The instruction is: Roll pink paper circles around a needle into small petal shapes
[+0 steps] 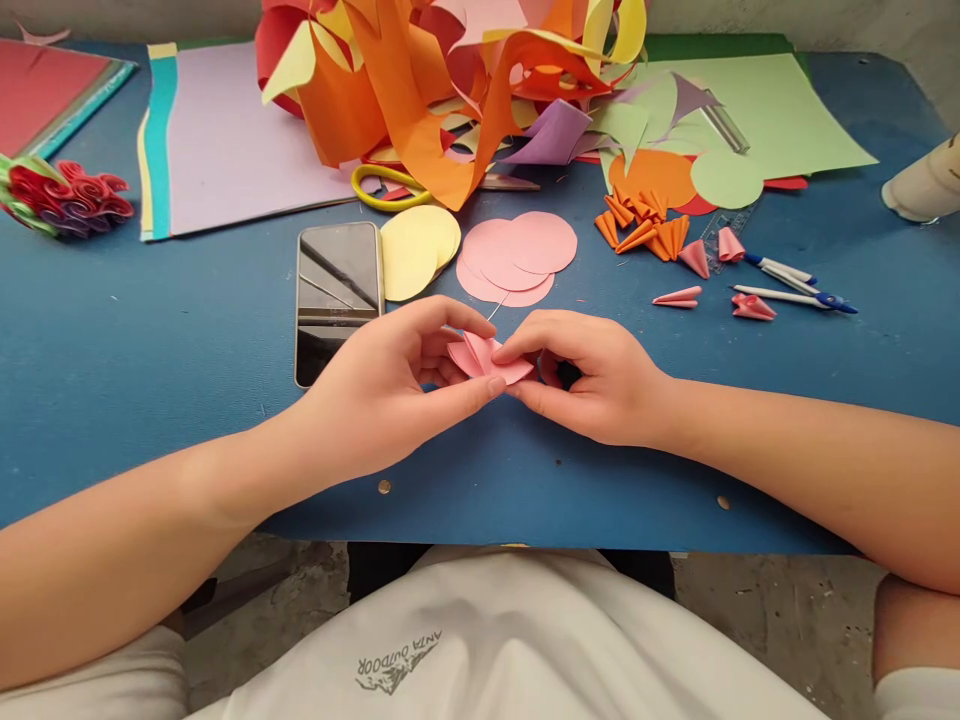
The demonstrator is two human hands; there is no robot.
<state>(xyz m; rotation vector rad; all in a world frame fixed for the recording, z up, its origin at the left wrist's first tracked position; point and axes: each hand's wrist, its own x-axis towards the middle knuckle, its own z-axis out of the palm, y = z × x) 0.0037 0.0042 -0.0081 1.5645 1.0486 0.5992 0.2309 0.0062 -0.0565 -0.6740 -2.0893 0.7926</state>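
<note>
Between my two hands is a pink paper piece [480,355] with folds in it, held just above the table near its front edge. My left hand [390,385] grips it from the left, thumb at its lower edge. On the right side my right hand [592,375] pinches it between thumb and fingers. Just beyond lie overlapping pink paper circles [517,255] and a stack of yellow paper circles [416,250]. A thin, pale stick-like thing [496,306] shows behind the pink piece; whether it touches the piece I cannot tell.
A phone [337,300] lies left of the circles. Yellow-handled scissors [390,188] sit under a heap of paper scraps [450,90]. Rolled orange cones [645,222], pink rolled pieces [694,258] and pens [787,292] lie right. A paper flower bunch [67,195] is far left, a cup [926,185] far right.
</note>
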